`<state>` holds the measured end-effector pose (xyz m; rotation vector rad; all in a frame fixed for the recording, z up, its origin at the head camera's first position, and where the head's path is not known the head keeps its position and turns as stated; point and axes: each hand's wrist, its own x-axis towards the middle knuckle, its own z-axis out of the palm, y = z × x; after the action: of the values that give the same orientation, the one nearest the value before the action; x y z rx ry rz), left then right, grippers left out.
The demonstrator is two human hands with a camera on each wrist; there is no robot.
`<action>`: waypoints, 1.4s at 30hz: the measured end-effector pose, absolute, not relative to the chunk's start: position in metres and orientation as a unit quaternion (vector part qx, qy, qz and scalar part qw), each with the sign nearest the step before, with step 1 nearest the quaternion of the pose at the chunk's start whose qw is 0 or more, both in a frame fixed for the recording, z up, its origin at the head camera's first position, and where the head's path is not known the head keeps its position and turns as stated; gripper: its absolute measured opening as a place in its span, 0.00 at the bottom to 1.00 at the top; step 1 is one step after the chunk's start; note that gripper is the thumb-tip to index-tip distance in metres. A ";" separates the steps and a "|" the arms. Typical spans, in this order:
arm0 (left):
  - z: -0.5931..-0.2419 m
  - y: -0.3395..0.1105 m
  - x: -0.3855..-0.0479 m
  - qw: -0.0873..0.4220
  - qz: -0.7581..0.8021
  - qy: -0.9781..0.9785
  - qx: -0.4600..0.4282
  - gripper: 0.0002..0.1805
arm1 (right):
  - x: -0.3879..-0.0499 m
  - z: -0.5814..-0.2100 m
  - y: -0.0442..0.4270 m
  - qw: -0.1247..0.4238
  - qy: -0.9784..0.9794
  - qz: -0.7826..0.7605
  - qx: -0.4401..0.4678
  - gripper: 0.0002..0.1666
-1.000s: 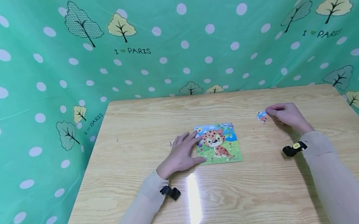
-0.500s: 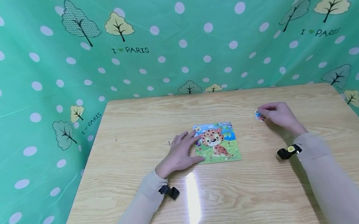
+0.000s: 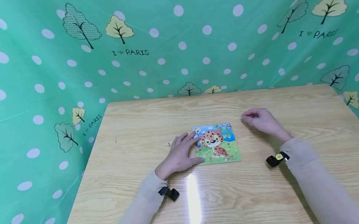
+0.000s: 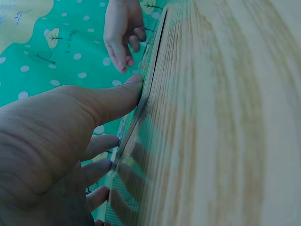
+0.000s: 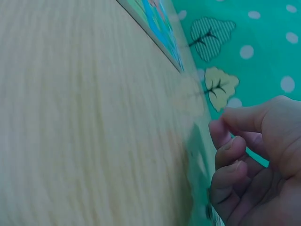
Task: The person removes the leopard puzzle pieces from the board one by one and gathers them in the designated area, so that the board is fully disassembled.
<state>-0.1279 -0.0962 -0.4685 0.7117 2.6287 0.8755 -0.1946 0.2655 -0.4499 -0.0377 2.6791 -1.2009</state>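
Observation:
A square picture board (image 3: 219,148) with a spotted leopard cub on grass under a blue sky lies flat mid-table. My left hand (image 3: 180,154) rests on its left side, thumb at the lower corner and spread fingers near the upper one; the left wrist view shows the thumb (image 4: 117,98) against the board's edge. To the board's upper right, my right hand (image 3: 262,119) hovers with thumb and forefinger together. A bluish sliver of the small picture puzzle piece (image 3: 255,117) shows within this grip; my fingers hide most of it.
The wooden table (image 3: 244,197) carries a bright glare streak (image 3: 194,203) in front of the board. A green dotted cloth (image 3: 160,65) hangs behind the table and along its left side. Black wrist cameras sit on both sleeves.
My right hand has picked up the small puzzle piece, turned it nearly edge-on and moved left towards the board. My left hand has stayed on the board.

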 end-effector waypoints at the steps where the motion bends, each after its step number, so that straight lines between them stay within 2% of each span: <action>1: -0.469 -0.096 -0.128 0.140 0.305 0.909 0.247 0.45 | -0.194 -0.450 0.262 0.102 0.908 -0.405 -0.015 0.25; 24: -0.469 -0.096 -0.129 0.138 0.306 0.910 0.245 0.45 | -0.180 -0.457 0.191 0.083 0.897 -0.425 -0.087 0.16; 31: -0.470 -0.097 -0.129 0.133 0.306 0.911 0.242 0.45 | -0.177 -0.454 0.165 0.096 0.891 -0.431 -0.104 0.17; 38: -0.471 -0.097 -0.127 0.135 0.304 0.911 0.245 0.45 | -0.178 -0.457 0.150 0.148 0.888 -0.412 -0.139 0.17; 42: -0.472 -0.098 -0.127 0.132 0.309 0.909 0.246 0.45 | -0.179 -0.459 0.148 0.158 0.900 -0.373 -0.163 0.17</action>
<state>-0.1269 -0.0976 -0.4717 0.7144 2.6382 0.8977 -0.1793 0.1485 -0.4591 -0.4671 2.5723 -1.0666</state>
